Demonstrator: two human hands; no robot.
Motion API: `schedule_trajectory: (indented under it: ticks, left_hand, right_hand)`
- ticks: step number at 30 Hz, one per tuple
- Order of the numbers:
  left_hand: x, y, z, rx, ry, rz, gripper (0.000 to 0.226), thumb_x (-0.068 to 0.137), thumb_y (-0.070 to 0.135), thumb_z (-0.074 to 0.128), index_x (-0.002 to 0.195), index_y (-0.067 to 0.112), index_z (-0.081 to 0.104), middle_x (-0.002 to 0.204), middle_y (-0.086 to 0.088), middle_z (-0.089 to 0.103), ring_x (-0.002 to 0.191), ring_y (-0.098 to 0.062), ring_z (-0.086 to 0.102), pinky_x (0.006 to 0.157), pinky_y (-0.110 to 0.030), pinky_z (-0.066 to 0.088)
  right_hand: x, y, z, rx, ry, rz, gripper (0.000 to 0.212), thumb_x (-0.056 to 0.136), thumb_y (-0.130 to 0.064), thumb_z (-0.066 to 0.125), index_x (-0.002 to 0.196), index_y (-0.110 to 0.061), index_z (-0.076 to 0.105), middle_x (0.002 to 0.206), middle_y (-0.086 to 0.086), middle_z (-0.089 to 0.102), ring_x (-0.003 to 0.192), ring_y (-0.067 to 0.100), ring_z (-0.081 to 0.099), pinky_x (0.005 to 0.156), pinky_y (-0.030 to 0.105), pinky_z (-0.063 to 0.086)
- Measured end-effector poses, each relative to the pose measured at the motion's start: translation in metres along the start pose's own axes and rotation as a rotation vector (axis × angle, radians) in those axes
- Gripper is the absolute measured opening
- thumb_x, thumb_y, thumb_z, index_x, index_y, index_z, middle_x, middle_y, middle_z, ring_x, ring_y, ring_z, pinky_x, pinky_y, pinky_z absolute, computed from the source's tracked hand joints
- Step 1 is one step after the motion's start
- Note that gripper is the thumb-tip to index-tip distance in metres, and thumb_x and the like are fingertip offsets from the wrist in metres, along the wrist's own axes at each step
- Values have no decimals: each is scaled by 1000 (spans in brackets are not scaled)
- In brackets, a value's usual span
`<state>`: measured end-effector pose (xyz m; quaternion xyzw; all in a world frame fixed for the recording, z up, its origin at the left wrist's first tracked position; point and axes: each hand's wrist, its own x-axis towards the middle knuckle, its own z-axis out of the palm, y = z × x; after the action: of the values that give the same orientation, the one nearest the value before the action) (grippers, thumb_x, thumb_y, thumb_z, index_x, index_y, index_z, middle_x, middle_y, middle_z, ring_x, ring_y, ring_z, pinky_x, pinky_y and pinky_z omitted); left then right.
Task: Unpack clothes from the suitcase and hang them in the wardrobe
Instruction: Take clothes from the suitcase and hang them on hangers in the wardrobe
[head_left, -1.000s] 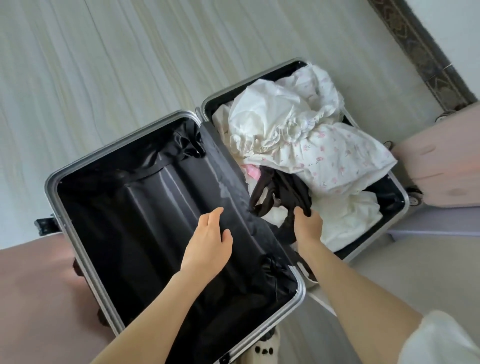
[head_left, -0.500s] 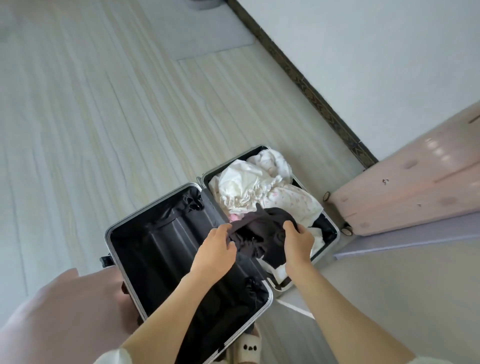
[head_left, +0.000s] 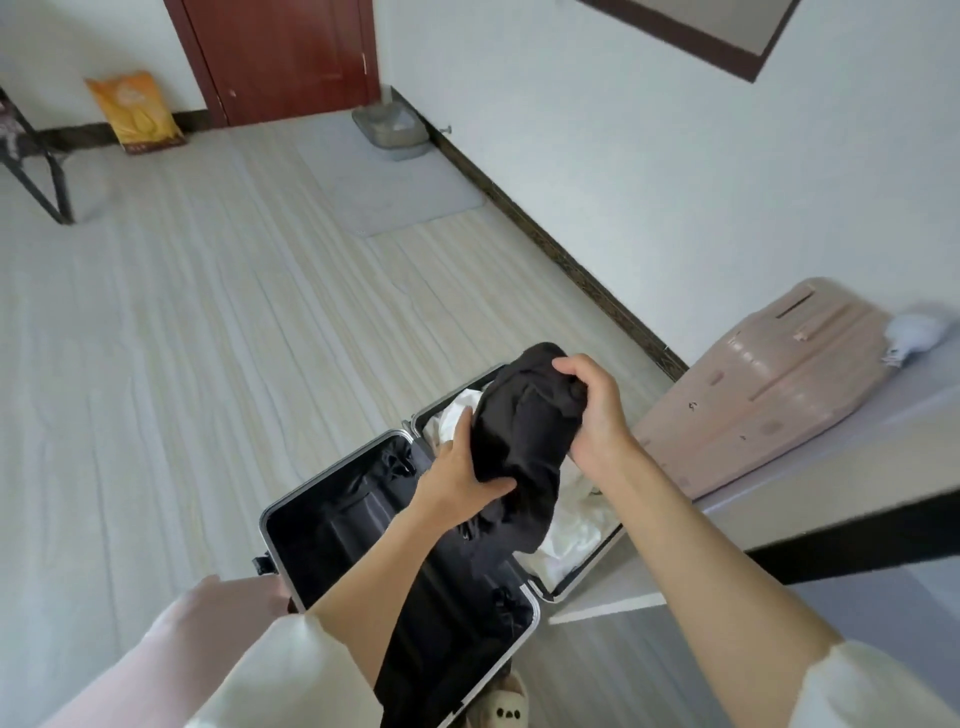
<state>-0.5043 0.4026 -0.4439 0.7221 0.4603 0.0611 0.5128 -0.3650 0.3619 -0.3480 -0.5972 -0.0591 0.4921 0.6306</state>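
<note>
**Black garment lifted over the open suitcase**

The suitcase (head_left: 332, 525) lay open flat on the floor, silver-rimmed, its left half bare black lining. White clothes (head_left: 571, 535) were heaped in its right half. A bunched black garment (head_left: 519, 436) hung above them.

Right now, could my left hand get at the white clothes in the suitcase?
Probably not yet: both the left hand and the right hand grip the black garment, which hangs over the white clothes.
</note>
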Motion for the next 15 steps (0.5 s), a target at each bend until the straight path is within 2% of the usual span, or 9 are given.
schedule_trajectory:
  ticks: [1,3,4,5,7,8,10,13,15]
  left_hand:
    - [-3,6,-4,-25,54,4,79,80,38,65,143,22,20,134,-4,49,119,-27,51,94,-40,45]
    - [-8,17,-13,-45,171,22,34,96,24,49,126,9,43,113,-8,60,105,-29,58,84,-35,47]
    - [-10,23,-20,-121,203,46,25,99,21,43,118,6,50,105,-7,61,100,-27,58,83,-34,46]
    - [-13,29,-28,-216,225,59,22,100,19,40,110,5,54,97,-6,60,95,-25,58,80,-32,46]
    - [-17,44,-45,-376,262,50,22,100,18,39,89,7,55,82,-9,54,81,-22,52,71,-32,42]
    - [-17,50,-52,-458,268,34,23,99,19,40,81,9,52,79,-11,51,77,-23,50,70,-34,41]
    - [-18,67,-66,-623,255,25,24,98,21,43,78,11,50,79,-12,50,75,-25,50,71,-38,43]
    - [-25,86,-75,-602,274,56,23,98,20,44,78,11,49,73,-9,49,71,-22,49,66,-34,42]
    - [-28,87,-76,-549,321,92,24,98,20,44,75,12,45,70,-5,42,67,-19,43,61,-29,36]
  right_hand:
    - [-4,-9,2,53,-61,-1,18,80,-26,59,76,-9,65,78,10,64,76,26,60,69,30,47]
    - [-1,-20,3,69,-79,-11,33,89,-36,54,98,-7,66,96,11,68,90,25,64,80,34,52]
    - [2,-23,3,25,-39,-16,36,90,-39,52,101,-7,64,103,10,67,96,24,63,86,36,51]
    - [4,-26,3,-32,14,-14,31,91,-38,52,98,-10,62,103,8,66,96,22,61,88,35,50]
    - [7,-26,-1,-166,71,-21,16,91,-27,53,83,-13,55,89,7,58,82,19,56,76,33,47]
    - [6,-24,-4,-237,54,-1,11,89,-21,52,81,-14,53,85,8,55,78,19,53,71,33,45]
    - [-1,-14,-14,-337,-37,106,7,89,-12,51,83,-14,53,80,6,52,77,20,53,75,34,47]
    - [-11,17,-34,-351,-49,266,11,87,-3,52,83,-14,53,76,3,48,67,15,48,68,26,45]
    - [-14,30,-38,-337,19,244,20,87,3,49,98,-11,58,78,4,50,70,15,48,68,26,46]
